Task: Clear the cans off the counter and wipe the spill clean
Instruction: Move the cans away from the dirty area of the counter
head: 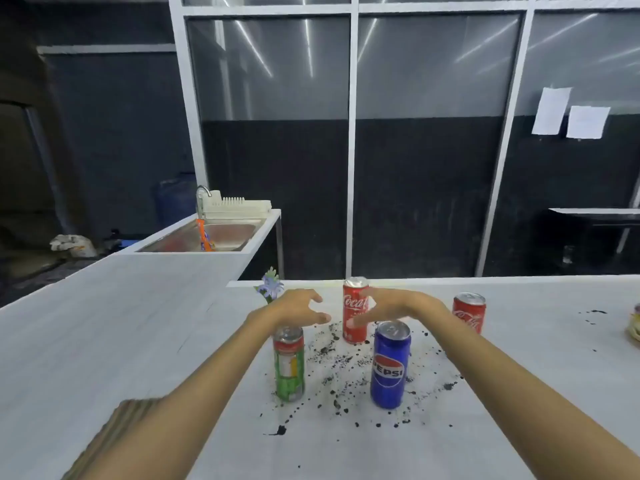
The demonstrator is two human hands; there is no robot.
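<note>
Right now both hands hover above the desk (138,323), closing on the tall red can (354,327) from either side. That can stands upright at the far edge of the spill (346,368), its long axis vertical, directly between the two hands. The left hand (294,306) sits just to the can's left, thumb and fingers spread in a loose C and grasping nothing, with a clear gap to the can. The right hand (394,304) is nearer: its fingers reach across the can's front, relaxed and not wrapped round it. Whether they touch it cannot be told.

Three other cans stand upright. A green can (289,363) is below the left wrist, a blue can (390,365) is below the right hand, and a short red can (469,311) stands beyond the right forearm. The spill is a scatter of dark specks spread between the green, blue and tall red cans, with a few more specks off to the far right.

Judging by this, the tall red can is the first to be lifted, and the right hand seems the likelier one to take it. No can has been cleared yet, and wiping has not begun. The blue can stands close under the right hand and could be knocked.
</note>
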